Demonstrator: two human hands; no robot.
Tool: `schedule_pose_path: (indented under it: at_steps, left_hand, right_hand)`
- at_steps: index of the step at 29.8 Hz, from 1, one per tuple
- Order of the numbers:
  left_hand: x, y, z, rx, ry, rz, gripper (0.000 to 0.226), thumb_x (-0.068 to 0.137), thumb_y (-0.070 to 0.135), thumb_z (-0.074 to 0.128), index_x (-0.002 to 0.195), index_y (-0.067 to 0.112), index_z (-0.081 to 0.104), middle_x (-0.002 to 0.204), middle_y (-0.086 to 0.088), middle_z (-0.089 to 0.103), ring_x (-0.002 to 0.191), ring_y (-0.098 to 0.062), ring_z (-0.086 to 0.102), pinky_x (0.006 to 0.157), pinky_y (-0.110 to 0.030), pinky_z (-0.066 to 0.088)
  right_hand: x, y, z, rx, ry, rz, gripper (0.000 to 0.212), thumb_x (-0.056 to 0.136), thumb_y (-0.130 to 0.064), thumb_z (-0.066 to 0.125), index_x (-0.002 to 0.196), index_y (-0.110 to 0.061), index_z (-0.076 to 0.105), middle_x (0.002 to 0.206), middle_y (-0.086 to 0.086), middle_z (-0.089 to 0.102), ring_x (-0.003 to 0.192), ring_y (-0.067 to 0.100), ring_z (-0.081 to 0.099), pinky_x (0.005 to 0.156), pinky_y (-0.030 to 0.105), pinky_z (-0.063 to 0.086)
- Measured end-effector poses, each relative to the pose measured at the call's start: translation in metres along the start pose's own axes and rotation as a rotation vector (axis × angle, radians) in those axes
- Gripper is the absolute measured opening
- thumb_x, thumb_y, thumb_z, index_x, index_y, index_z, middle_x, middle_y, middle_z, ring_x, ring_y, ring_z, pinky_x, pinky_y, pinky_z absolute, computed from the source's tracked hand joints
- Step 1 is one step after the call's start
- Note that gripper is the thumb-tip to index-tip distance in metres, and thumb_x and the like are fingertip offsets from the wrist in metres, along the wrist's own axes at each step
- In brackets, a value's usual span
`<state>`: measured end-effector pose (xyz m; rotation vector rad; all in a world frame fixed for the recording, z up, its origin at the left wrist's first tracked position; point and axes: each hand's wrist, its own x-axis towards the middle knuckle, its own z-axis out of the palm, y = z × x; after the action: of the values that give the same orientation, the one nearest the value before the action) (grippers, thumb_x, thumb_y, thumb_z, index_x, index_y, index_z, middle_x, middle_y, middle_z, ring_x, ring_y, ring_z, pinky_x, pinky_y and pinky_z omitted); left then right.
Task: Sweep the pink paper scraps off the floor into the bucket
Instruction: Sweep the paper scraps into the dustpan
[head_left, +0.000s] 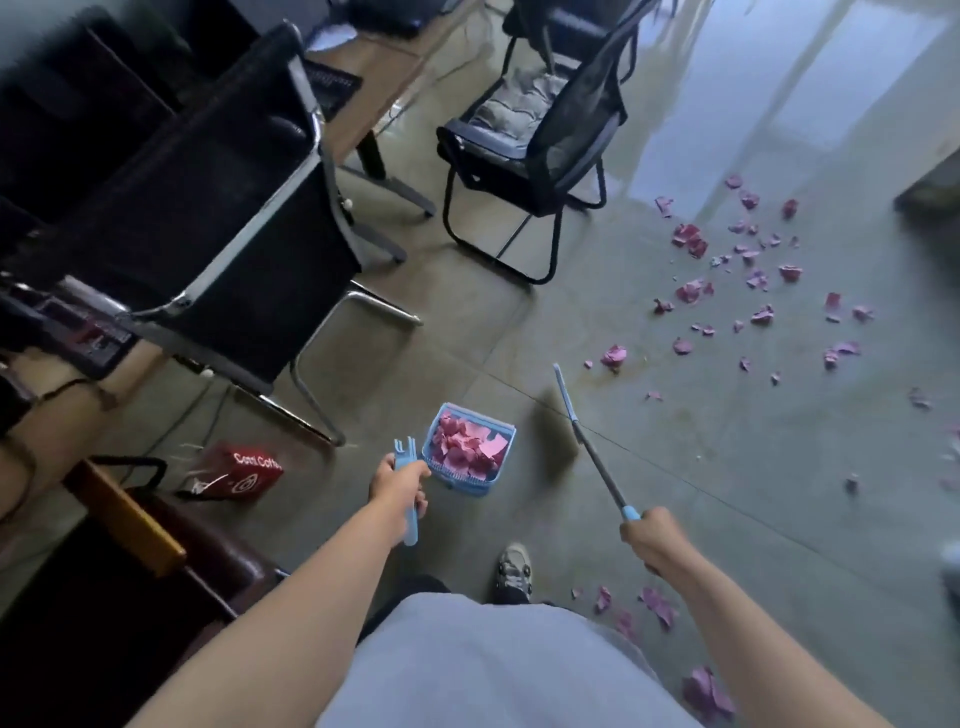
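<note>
My left hand (400, 486) grips the blue handle (410, 512) of a light-blue dustpan bucket (501, 431) that stands on the floor and holds a heap of pink paper pieces. My right hand (657, 538) grips the blue end of a broom handle (597, 457). The broom head (558, 434) is blurred and sits just right of the bucket. Several pink paper scraps (748, 280) lie scattered across the floor at the upper right. A few more scraps (657, 605) lie near my shoe (514, 569), and one (704, 691) by my right arm.
A black chair (208, 223) with chrome legs stands left of the bucket, and a black mesh chair (540, 145) stands further back. Desks run along the left. A red paper bag (244, 470) lies on the floor beside a dark cabinet (130, 571).
</note>
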<state>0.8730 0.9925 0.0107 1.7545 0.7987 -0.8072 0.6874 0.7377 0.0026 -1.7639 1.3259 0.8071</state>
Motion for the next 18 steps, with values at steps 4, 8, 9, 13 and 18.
schedule_pose_path:
  at_steps: [4, 8, 9, 13, 18]
  left_hand:
    - [-0.005, 0.046, 0.054, 0.043, -0.120, 0.062, 0.016, 0.083, 0.003, 0.052, 0.084, 0.018, 0.048, 0.063, -0.003, 0.044, 0.048, -0.013, 0.036, 0.043, -0.021, 0.035]
    - [-0.002, 0.085, 0.105, 0.127, -0.193, 0.172, 0.015, 0.083, 0.001, 0.052, 0.082, 0.015, 0.047, 0.062, -0.003, 0.045, 0.047, -0.013, 0.035, 0.038, -0.020, 0.032]
    - [0.002, 0.094, 0.118, 0.138, -0.204, 0.194, 0.016, 0.083, 0.001, 0.052, 0.080, 0.016, 0.046, 0.061, -0.003, 0.044, 0.047, -0.013, 0.035, 0.037, -0.020, 0.031]
    - [0.019, 0.137, 0.171, 0.195, -0.260, 0.242, 0.016, 0.083, 0.002, 0.052, 0.079, 0.017, 0.046, 0.060, -0.004, 0.043, 0.047, -0.014, 0.035, 0.041, -0.022, 0.032]
    - [0.034, 0.190, 0.238, 0.322, -0.344, 0.306, 0.012, 0.081, 0.005, 0.053, 0.082, 0.016, 0.050, 0.059, -0.005, 0.045, 0.049, -0.017, 0.038, 0.045, -0.026, 0.035]
  right_hand:
    - [0.005, 0.016, -0.035, 0.159, -0.013, 0.059, 0.016, 0.082, -0.011, 0.057, 0.090, 0.002, 0.055, 0.063, 0.011, 0.048, 0.044, 0.016, 0.039, 0.041, 0.018, 0.026]
    - [0.012, 0.011, -0.068, 0.235, -0.047, 0.103, 0.017, 0.083, -0.012, 0.059, 0.072, -0.004, 0.049, 0.056, 0.009, 0.046, 0.040, 0.016, 0.035, 0.040, 0.015, 0.022]
    - [0.016, 0.007, -0.076, 0.257, -0.051, 0.105, 0.019, 0.083, -0.012, 0.059, 0.069, -0.005, 0.047, 0.054, 0.009, 0.045, 0.039, 0.015, 0.034, 0.040, 0.014, 0.021]
    - [0.046, -0.013, -0.117, 0.370, -0.066, 0.166, 0.014, 0.082, -0.012, 0.058, 0.073, -0.008, 0.047, 0.054, 0.007, 0.042, 0.034, 0.012, 0.026, 0.041, 0.012, 0.018]
    - [0.067, -0.019, -0.163, 0.490, -0.087, 0.273, 0.006, 0.083, -0.016, 0.057, 0.079, -0.015, 0.054, 0.059, 0.006, 0.042, 0.040, 0.012, 0.023, 0.044, 0.014, 0.016]
